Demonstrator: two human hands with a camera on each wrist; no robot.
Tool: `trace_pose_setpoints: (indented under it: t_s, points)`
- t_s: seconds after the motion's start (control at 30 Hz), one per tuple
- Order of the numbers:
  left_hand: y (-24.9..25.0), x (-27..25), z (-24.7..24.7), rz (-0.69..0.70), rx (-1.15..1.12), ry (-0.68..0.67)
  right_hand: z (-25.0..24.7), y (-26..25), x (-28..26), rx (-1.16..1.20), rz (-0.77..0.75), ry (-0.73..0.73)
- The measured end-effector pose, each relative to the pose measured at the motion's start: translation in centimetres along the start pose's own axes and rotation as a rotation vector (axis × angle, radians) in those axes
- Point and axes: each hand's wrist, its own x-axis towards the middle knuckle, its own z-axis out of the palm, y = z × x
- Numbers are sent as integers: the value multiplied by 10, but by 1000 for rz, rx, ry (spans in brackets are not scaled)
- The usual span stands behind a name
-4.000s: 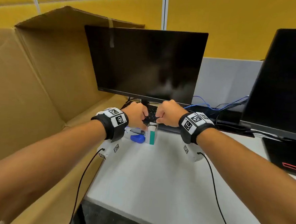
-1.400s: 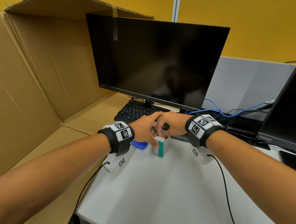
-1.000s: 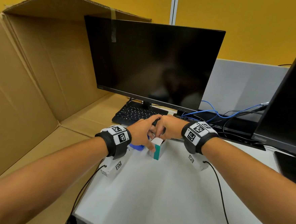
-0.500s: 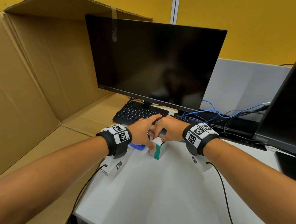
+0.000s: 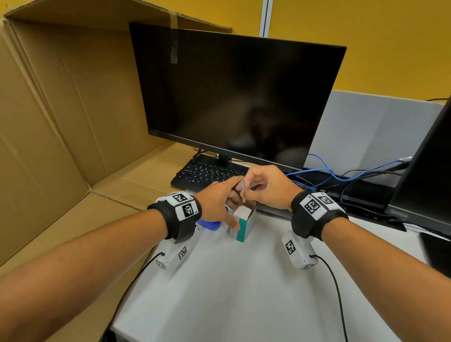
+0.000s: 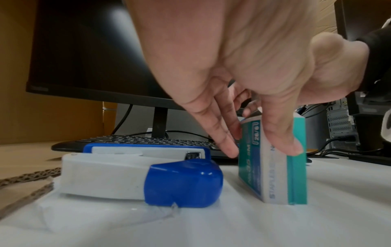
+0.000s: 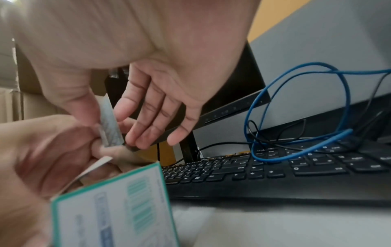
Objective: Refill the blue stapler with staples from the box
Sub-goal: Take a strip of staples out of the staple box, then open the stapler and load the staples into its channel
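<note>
Right wrist view shows the right hand (image 7: pixel 131 93) pinching a strip of staples (image 7: pixel 110 123) between thumb and forefinger, its other fingers loosely spread; the strip stands nearly upright, just above the open top of the staple box (image 7: pixel 114 205). Directly below that pinch, the left hand (image 6: pixel 243 83) steadies the box upright on the white table (image 5: pixel 236 305) — thumb on the near narrow face, fingers on the side toward the stapler. Whether the strip's lower end is clear of the box mouth I cannot tell; the left fingers hide it.

Beside the left hand's grip, on the side away from the right hand, the blue stapler (image 6: pixel 139 175) lies on the table, near the box but not touching it. From the head view only its blue end (image 5: pixel 210 224) peeks out under the left wrist. It is not clear whether its magazine is open.

My judgement: the strip is very light and stiff along its length, yet brittle — glued staples snap apart under bending or a hard squeeze. Best held by its two long flat sides near the middle, with gentle pressure, kept straight. The stapler should be steadied by its white body.
</note>
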Motion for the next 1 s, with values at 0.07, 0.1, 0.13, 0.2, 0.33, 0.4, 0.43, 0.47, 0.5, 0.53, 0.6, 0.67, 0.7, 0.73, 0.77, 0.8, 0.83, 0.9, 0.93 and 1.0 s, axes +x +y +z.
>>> trace_pose_setpoints:
  t_s: [0.07,0.1,0.13,0.2,0.33,0.4,0.43,0.47,0.5,0.53,0.6,0.67,0.7,0.73,0.77,0.8,0.83,0.9,0.93,1.0]
  points:
    - [3,3,3,5,-3,14,0,-1,-2,44,19,52]
    - [4,4,5,6,-6,16,0,-3,-4,56,22,70]
    - [5,6,6,4,-5,16,-1,-4,-6,70,23,82]
    - [5,9,9,-5,9,10,-1,-9,-11,100,29,86]
    - [-1,10,9,-13,128,-3,3,-14,-15,64,68,34]
    - [-6,8,6,-45,257,-27,9,-14,-16,38,101,-5]
    - [-9,6,4,-68,321,-42,11,-15,-17,12,112,-15]
    - [-11,4,2,-87,376,-53,14,-17,-17,-18,112,-21]
    - [-14,3,0,-99,420,-59,15,-20,-18,-49,105,-26]
    - [-16,0,-2,-109,454,-60,17,-22,-18,-73,95,-31]
    - [-20,-5,-6,-138,509,-58,20,-28,-21,-106,87,-40]
    - [-25,-10,-8,-184,547,-61,22,-32,-23,-125,98,-64]
    - [-27,-12,-8,-198,557,-63,23,-34,-24,-130,109,-84]
    - [-30,-13,-8,-204,562,-58,24,-36,-25,-138,115,-105]
    - [-32,-15,-7,-198,568,-42,25,-36,-26,-153,116,-120]
    - [-33,-17,-7,-188,582,-19,24,-38,-28,-175,109,-128]
    - [-33,-19,-6,-179,607,2,24,-39,-30,-204,101,-135]
    - [-32,-23,-7,-178,652,17,22,-41,-35,-250,92,-155]
    - [-32,-25,-9,-185,660,17,22,-42,-37,-259,92,-164]
    - [-28,-29,-17,-195,653,33,22,-43,-41,-271,83,-166]
